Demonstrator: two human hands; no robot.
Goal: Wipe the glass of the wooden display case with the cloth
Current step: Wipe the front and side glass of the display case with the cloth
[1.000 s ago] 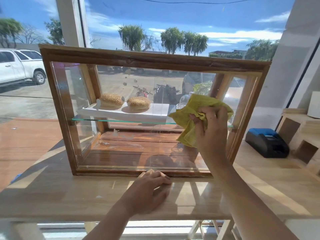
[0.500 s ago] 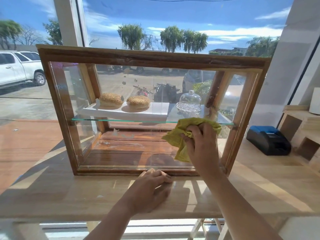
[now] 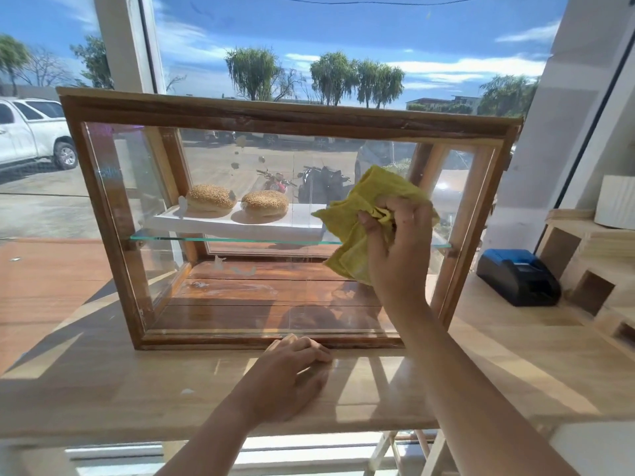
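Wooden counter [image 3: 103, 383]; cloth [image 3: 371, 214] seemingly near case's [image 3: 275, 115] right edge

A light wooden counter [image 3: 103, 389] stood in bright sunlight before a large window [image 3: 309, 46] showing blue sky, trees, a parked white truck [image 3: 31, 132] and motorcycles [image 3: 319, 183]. Wooden shelving [image 3: 591, 269] stood at right.

a pale wooden counter [image 3: 103, 389] runs along the window. the wooden display case [image 3: 288, 113] stands on it at about twelve o'clock. a black and blue printer [image 3: 519, 276] sits at two o'clock, beside a small wooden rack [image 3: 591, 269]. a person's left hand [image 3: 292, 376] rests on the counter, touching the case's bottom rail.
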